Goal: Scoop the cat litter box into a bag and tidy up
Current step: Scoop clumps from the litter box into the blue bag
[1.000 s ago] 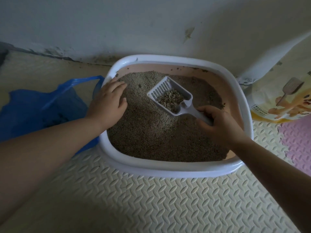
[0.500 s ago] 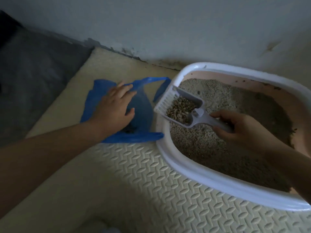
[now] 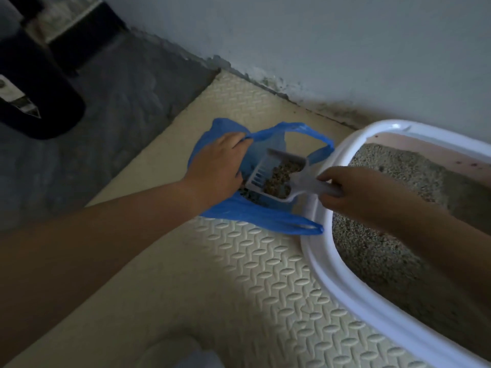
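The scoop (image 3: 276,173), loaded with clumps (image 3: 279,179), has crossed from the litter box (image 3: 345,282) to hang over the mouth of the blue bag (image 3: 255,216), which lies at the box's nine o'clock against its rim. The right hand (image 3: 353,189) has its fingers wrapped round the scoop handle. The left hand (image 3: 218,166), flat on the bag a moment ago, now grips its edge to hold it open, so tipping the scoop looks next.

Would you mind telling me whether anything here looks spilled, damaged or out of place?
No spill shows on the foam mat: the loaded scoop sits over the open blue bag. What stands out is the dark, flaking staining along the wall base, plus dark specks on the pink inner wall of the litter box.
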{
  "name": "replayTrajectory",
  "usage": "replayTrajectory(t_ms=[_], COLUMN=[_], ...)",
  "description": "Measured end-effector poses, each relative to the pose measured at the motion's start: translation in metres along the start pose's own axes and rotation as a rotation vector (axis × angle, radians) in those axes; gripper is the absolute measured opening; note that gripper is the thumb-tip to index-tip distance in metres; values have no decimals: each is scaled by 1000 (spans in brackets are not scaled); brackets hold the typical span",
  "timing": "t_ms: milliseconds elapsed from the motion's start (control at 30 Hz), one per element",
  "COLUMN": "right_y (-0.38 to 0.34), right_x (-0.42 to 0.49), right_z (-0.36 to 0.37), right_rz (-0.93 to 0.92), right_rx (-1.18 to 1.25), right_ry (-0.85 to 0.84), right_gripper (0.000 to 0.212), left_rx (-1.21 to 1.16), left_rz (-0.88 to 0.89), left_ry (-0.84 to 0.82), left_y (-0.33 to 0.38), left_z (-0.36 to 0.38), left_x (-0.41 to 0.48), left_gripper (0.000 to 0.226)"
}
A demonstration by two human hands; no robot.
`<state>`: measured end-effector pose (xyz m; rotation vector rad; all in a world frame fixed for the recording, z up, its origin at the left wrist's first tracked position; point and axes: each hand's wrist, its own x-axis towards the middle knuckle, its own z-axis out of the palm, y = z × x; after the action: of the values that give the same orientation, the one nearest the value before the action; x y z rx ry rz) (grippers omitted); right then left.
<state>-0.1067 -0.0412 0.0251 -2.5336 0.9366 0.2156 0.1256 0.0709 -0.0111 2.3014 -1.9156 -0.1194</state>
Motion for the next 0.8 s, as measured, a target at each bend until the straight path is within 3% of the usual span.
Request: replayTrajectory(t_ms=[167,300,400,667,800], right_y=[-38,-52,-56,-52,-41], right_x=[50,53,45,40,40], right_z=[19,23,21,25,29], right_rz=[-25,-101,-109,-74,-49], right_rx=[-79,-240,-319,-294,-77], right_ry=[-25,86,115,194,251], right_gripper=[31,36,51,60,44], left_rx=[-62,-109,-98,-68,-71], left_rz=[-51,-72,-66,-80,-87], left_ry=[0,16,22,44,32], left_y=[-4,-7,-9,-16,-14], left_z=[-1,-1,0,-2,-1], left_x=[-8,-14,-18,-15,-16], left_gripper=[69,72,76,78,78])
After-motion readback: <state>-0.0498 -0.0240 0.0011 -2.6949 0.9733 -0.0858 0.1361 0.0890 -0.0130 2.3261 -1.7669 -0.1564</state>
